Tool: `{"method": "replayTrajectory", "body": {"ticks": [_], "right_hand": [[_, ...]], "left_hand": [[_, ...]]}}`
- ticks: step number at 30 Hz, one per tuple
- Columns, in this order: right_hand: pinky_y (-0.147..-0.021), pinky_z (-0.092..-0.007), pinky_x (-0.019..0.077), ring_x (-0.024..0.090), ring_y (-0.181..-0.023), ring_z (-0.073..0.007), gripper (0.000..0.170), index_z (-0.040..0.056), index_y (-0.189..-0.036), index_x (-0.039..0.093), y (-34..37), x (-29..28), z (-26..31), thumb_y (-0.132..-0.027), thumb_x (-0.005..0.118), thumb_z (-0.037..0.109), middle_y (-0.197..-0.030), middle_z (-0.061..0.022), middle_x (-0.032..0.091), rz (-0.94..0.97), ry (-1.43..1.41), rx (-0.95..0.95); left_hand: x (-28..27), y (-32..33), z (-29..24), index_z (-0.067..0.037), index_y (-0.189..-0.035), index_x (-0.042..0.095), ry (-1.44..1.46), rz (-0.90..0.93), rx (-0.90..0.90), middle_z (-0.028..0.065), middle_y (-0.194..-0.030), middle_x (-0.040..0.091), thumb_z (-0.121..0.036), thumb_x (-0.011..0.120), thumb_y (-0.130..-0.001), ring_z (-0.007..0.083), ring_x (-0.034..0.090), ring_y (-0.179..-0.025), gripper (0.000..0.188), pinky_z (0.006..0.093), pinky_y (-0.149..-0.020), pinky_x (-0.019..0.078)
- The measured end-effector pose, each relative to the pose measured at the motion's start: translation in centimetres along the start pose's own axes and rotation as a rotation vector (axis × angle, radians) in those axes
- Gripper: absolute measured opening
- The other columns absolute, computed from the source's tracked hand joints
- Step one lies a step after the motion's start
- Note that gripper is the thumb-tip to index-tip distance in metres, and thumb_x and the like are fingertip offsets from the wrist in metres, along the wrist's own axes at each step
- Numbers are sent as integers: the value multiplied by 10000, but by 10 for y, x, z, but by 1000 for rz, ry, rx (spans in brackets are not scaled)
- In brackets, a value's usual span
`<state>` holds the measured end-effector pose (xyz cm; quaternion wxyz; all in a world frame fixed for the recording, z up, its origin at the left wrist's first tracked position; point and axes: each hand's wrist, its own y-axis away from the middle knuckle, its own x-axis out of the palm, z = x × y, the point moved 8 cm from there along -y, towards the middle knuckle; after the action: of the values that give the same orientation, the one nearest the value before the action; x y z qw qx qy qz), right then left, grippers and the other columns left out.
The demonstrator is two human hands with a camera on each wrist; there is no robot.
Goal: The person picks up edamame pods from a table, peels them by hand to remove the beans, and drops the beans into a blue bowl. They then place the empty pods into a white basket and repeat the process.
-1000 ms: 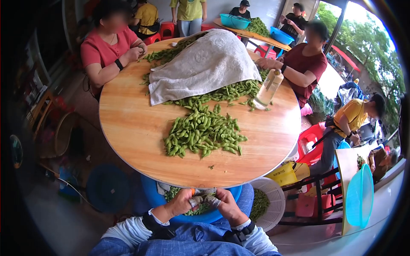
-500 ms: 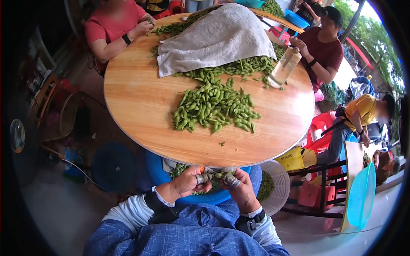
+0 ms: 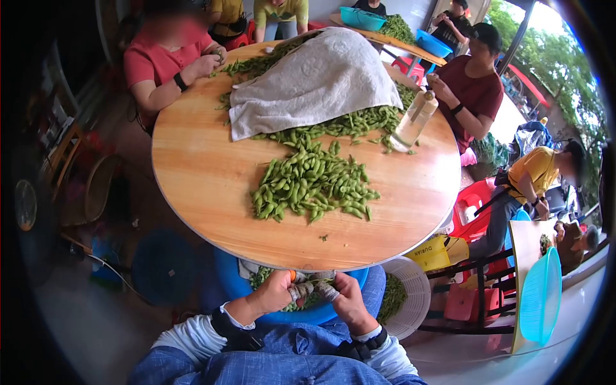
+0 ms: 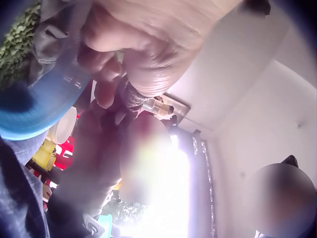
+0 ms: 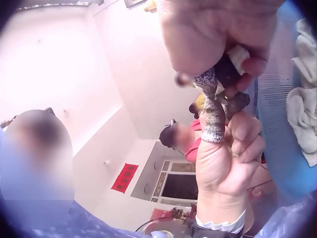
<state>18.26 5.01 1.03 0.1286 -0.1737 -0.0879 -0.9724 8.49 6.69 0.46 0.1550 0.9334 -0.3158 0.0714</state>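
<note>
My left hand (image 3: 273,292) and right hand (image 3: 350,300) meet fingertip to fingertip below the near edge of the round table, over a blue tub (image 3: 229,276). Grey knitted covers wrap both thumbs, and an orange band shows on a left finger. Between the fingertips is a green edamame pod (image 3: 319,280), pinched from both sides and mostly hidden by the covers. In the left wrist view, a bit of green shows inside the curled left fingers (image 4: 105,91). The right wrist view shows the left thumb cover (image 5: 214,121) pressed up against the right fingers.
A heap of edamame pods (image 3: 308,183) lies on the wooden table (image 3: 205,186). Behind it, a grey towel (image 3: 314,83) covers a larger pile beside a clear bottle (image 3: 412,122). A white basket (image 3: 417,298) of pods stands right of the tub. People sit around the table.
The head view tilts down and then partly back. Both hands stay together at the table edge, with small finger shifts around the pod. A person in yellow at the back bends forward.
</note>
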Motion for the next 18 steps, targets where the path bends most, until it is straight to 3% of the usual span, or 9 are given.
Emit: {"method": "replayTrajectory", "body": {"ticks": [3, 8, 10, 13, 16, 18], "right_hand": [[-734, -241, 431, 532, -817, -100, 235, -38, -1011, 512, 2, 9, 9, -832, 525, 114, -916, -41, 583, 39, -51, 30], [-736, -229, 420, 520, -803, -94, 215, -38, -988, 527, 7, 6, -1, -832, 524, 110, -886, -36, 581, 63, 154, 21], [-779, -251, 418, 528, -853, -106, 284, -41, -1022, 521, 7, 6, -10, -826, 542, 164, -931, -51, 589, 80, 199, 19], [-776, -247, 412, 526, -846, -106, 257, -33, -1006, 530, 7, 8, -25, -827, 538, 151, -904, -48, 595, 124, 149, 73], [-705, -224, 414, 522, -785, -90, 235, -14, -986, 542, 1, 8, -34, -826, 537, 158, -874, -41, 599, 147, 221, 19], [-701, -220, 411, 517, -783, -88, 185, -12, -951, 548, 0, 9, -46, -825, 525, 122, -858, -30, 591, 113, 143, 86]], "left_hand": [[2, 2, -4, -6, -844, 567, -8, 1, 6, -12, -635, 533, -32, 480, -818, 64, 492, -528, 95, 198, -497, 399], [-14, 4, 31, 0, -799, 564, -78, -89, -108, 9, -626, 553, -24, 513, -780, 65, 504, -520, 59, 199, -452, 382], [-14, 6, 30, 9, -852, 563, -73, -69, -129, 3, -632, 539, -9, 500, -782, 76, 509, -534, 96, 201, -459, 384], [-14, 7, 58, -12, -881, 557, 29, -10, -211, 13, -672, 552, -34, 489, -786, 78, 519, -554, 118, 188, -458, 372], [-15, 11, 63, -33, -800, 554, 234, -94, -254, 31, -615, 548, -44, 464, -787, 53, 430, -461, 92, 181, -394, 298], [-23, 10, 80, -47, -795, 543, 227, -150, -300, 29, -589, 529, -52, 441, -780, 65, 439, -475, 103, 189, -401, 305]]}}
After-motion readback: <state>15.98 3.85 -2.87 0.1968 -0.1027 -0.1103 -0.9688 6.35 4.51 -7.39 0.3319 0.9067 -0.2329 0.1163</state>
